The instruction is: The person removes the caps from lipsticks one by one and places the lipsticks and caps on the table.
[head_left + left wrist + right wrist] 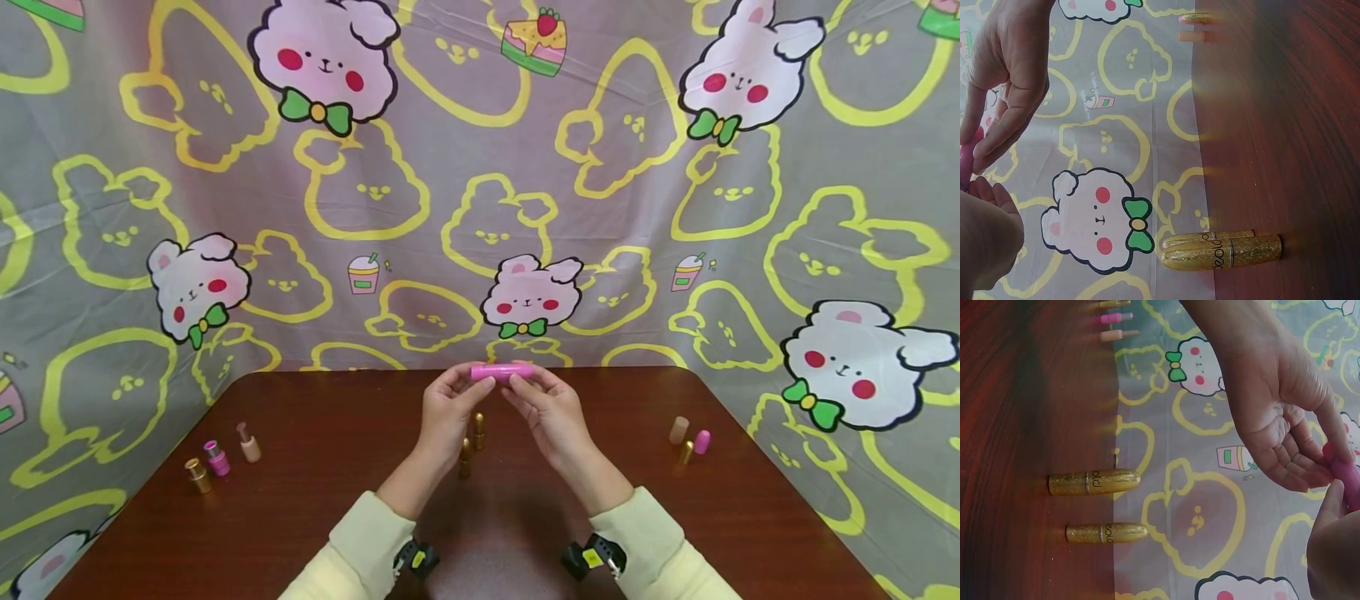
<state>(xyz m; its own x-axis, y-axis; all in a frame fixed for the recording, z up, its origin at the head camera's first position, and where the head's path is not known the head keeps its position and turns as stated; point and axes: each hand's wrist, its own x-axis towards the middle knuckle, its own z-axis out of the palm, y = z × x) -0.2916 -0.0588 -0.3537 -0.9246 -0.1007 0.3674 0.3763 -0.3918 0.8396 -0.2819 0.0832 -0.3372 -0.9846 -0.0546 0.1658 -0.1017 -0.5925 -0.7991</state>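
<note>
A pink lipstick tube is held level above the table, with both hands on it. My left hand pinches its left end between thumb and fingers. At the other end, my right hand grips it the same way. Both wrist views catch the pink lipstick tube only partly, at the frame edge. Two gold lipstick tubes stand upright, capped, on the table below the hands; dark lettering shows on them in the wrist views.
On the table's left stand three uncapped lipsticks: gold, pink and beige. At the right are three caps: beige, pink and gold. A cartoon-printed cloth hangs around the brown table.
</note>
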